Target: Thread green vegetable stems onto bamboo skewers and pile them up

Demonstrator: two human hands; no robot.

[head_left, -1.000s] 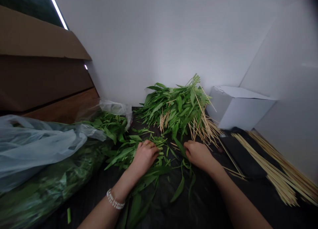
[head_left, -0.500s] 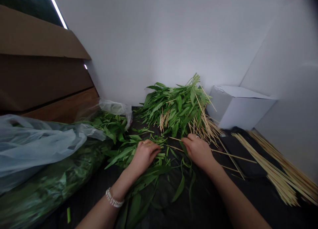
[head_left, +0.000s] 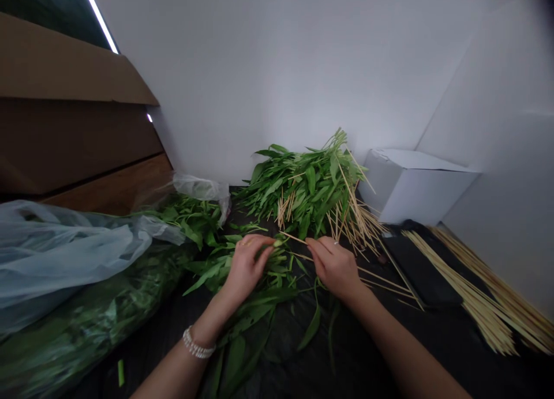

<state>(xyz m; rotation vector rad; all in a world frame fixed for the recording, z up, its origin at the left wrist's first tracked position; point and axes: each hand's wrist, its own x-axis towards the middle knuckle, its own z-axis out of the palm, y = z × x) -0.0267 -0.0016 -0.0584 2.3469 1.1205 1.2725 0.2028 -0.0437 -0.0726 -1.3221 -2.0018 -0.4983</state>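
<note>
My left hand (head_left: 247, 264) pinches the cut end of a green vegetable stem (head_left: 277, 244) between thumb and fingertips. In my right hand (head_left: 336, 267) is a thin bamboo skewer (head_left: 294, 237), its tip pointing left and lying close to the stem end; whether the two touch I cannot tell. Beneath my left hand lies a loose heap of leafy green stems (head_left: 216, 269). Behind both hands rises a bigger pile of leafy greens (head_left: 303, 177), with skewers poking out of its near and right sides.
Plastic-bagged greens (head_left: 99, 295) fill the left side, by a cardboard box (head_left: 73, 139). To the right are a white box (head_left: 415, 183), a black flat object (head_left: 426, 275) and bundles of bamboo skewers (head_left: 471, 301). A white wall (head_left: 277, 70) stands behind.
My left hand has lifted slightly from the heap, now with a stem end in its fingertips. My right hand has moved left, bringing the skewer's tip near that stem.
</note>
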